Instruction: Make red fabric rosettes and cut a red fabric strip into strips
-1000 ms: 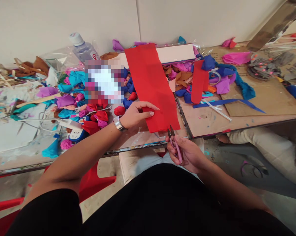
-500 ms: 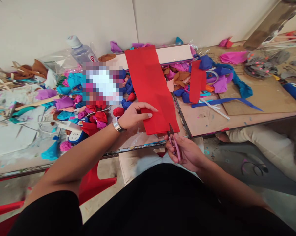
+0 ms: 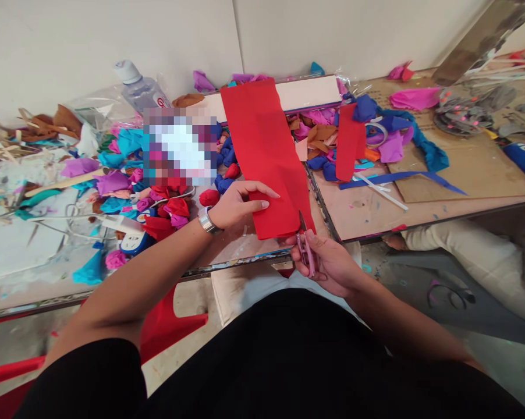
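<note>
The right hand (image 3: 326, 259) has its fingers closed around small pink-handled metal snips (image 3: 306, 253), their blades at the near edge of the long red paper strip (image 3: 266, 148) on the table (image 3: 227, 247). The left hand (image 3: 240, 205) presses the strip, thumb and forefinger slightly apart.

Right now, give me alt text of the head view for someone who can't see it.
The right hand works pink-handled snips at the near edge of a long red sheet, which the left hand steadies. Crumpled colored pieces and a clear bottle lie to the left.
</note>
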`<state>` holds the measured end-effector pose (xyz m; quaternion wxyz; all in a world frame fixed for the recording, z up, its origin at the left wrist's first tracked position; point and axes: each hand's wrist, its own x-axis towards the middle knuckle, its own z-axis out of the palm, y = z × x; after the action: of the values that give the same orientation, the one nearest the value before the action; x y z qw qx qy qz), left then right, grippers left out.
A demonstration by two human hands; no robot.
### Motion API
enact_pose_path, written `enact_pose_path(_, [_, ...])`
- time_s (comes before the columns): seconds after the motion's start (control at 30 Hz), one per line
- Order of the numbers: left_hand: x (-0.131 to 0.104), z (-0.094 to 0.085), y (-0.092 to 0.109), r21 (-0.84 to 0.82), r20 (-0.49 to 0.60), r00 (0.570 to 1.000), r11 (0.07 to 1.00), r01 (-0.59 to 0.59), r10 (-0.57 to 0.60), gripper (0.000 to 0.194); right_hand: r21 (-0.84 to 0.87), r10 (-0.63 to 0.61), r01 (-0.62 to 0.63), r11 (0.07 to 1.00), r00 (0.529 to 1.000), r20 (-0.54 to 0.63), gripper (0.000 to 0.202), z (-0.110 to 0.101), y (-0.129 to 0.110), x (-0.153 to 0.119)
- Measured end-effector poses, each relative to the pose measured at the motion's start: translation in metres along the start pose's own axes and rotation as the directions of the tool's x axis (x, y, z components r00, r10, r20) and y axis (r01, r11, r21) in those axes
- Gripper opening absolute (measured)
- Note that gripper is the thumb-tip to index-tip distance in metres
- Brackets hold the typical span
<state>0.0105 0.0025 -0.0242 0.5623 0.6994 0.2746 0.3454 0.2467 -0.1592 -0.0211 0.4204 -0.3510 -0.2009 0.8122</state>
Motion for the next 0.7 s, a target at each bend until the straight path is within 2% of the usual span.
enact_pose_path(0.17, [0.0002, 0.0, -0.0008, 0.007, -0.036, 0.999, 1.0, -0.007, 0.007, 0.026, -0.009, 0.036, -0.036, 0.999, 0.999, 0.004, 0.039, 0.0024, -0.001, -0.0033])
enact_pose_path(0.43, [-0.0003, -0.0008, -0.0036, -0.045, -0.068, 0.997, 0.999, 0.017, -0.02, 0.024, 0.041, 0.056, -0.062, 0.997, 0.99, 0.13, 0.047, -0.0045, 0.0024, -0.0052])
enact_pose_path(0.7, [0.0004, -0.001, -0.0069, -0.073, -0.103, 0.994, 0.997, 0.037, -0.045, 0.027, 0.043, 0.054, -0.064, 0.997, 0.978, 0.202, 0.04, -0.0041, 0.0037, -0.0098])
